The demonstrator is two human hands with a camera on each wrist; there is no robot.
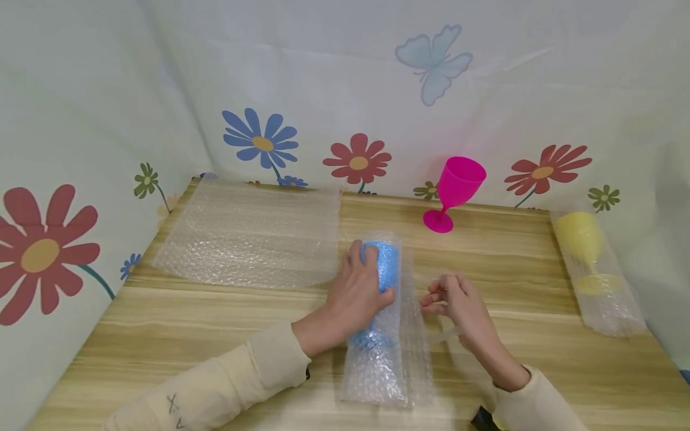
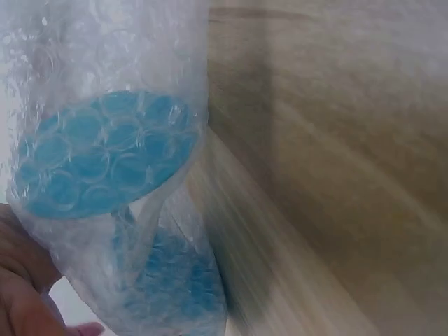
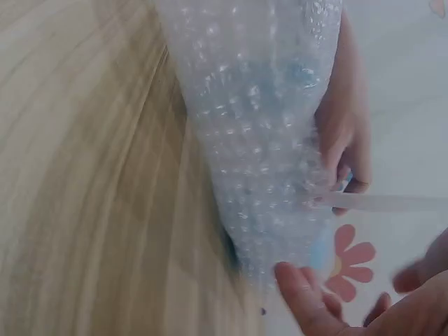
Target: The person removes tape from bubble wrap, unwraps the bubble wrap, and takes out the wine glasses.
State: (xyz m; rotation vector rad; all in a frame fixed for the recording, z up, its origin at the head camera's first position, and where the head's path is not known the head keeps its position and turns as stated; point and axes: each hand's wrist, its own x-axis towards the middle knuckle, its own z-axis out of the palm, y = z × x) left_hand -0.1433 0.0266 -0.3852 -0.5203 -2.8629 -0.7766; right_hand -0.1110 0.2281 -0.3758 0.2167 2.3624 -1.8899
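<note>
A blue plastic goblet [image 1: 387,266] lies rolled in bubble wrap [image 1: 377,377] near the middle of the table; its round base [image 2: 105,154] shows through the bubbles in the left wrist view. My left hand [image 1: 358,290] grips the wrapped goblet from above, fingers over its bowl end and thumb on the near side. To the right of the roll, beside the loose wrap edge, is my right hand [image 1: 458,305], fingers loosely bent and apart from the thumb. A translucent strip of tape [image 3: 385,203] reaches from the wrap towards the right hand's side.
A flat bubble wrap sheet [image 1: 259,239] lies at the back left. At the back stands a pink goblet [image 1: 458,185]. Another wrapped goblet, yellow [image 1: 582,239], lies at the right edge. A black object [image 1: 485,419] sits beneath the right sleeve. Flowered cloth [image 1: 302,72] hangs behind.
</note>
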